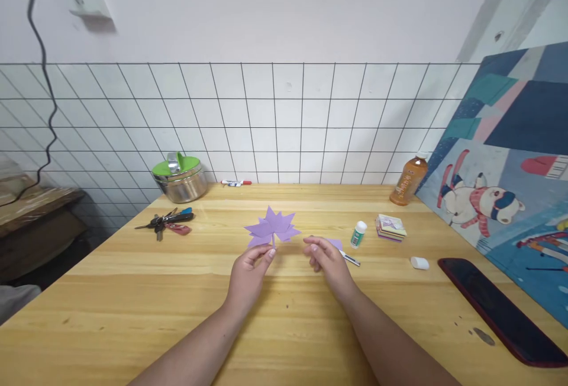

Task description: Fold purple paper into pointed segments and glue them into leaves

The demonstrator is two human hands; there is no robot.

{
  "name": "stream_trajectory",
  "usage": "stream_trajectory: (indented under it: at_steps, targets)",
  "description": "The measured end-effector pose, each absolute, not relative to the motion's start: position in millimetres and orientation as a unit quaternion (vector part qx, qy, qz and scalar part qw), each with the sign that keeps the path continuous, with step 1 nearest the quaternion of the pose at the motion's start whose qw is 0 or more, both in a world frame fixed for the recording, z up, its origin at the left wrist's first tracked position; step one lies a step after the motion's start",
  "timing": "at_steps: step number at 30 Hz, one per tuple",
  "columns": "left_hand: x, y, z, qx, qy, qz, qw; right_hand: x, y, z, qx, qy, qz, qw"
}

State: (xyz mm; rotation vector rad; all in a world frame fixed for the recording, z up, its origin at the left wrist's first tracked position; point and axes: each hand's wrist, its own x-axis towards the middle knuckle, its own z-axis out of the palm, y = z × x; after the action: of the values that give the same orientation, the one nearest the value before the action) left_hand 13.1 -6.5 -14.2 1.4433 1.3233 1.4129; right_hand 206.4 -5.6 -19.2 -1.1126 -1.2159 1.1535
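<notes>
My left hand pinches the thin stem of a purple paper maple leaf between thumb and forefinger. The leaf is held up above the table, its points fanned outward. My right hand hovers to the right of the leaf, apart from it, with loosely curved fingers and nothing visible in them. Partly hidden behind that hand are a piece of purple paper and a slim silver and black pen-like tool. A glue stick without its cap stands a little farther right.
On the wooden table are a white cap, a paper stack, a phone and a drink bottle at right. Keys, a green-lidded pot and a marker lie farther back. A picture panel leans at right.
</notes>
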Motion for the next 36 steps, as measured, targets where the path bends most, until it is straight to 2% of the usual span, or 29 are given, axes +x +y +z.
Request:
stream_trajectory:
  at_steps: [4, 10, 16, 22, 36]
  targets:
    - [11.9, -6.1, -10.8, 0.542, 0.506, 0.563, 0.365, 200.4, -5.8, -24.9, -0.501, -0.573, 0.446, 0.472]
    - [12.3, -8.3, -10.0, 0.552, 0.501, 0.558, 0.364, 197.9, -7.3, -30.5, -0.494, -0.639, 0.389, 0.442]
    - [14.1, -7.9, -12.8, 0.549, 0.503, 0.555, 0.371, 197.8, -8.9, -26.6, -0.505, -0.655, 0.365, 0.427]
    - [24.2, -10.7, -13.9, 0.548, 0.486, 0.559, 0.388, 194.7, -7.8, -23.5, -0.502, -0.710, 0.268, 0.415]
    - [32.1, -3.4, -4.6, 0.565, 0.486, 0.533, 0.401, 193.1, -4.7, -28.9, -0.518, -0.716, 0.235, 0.404]
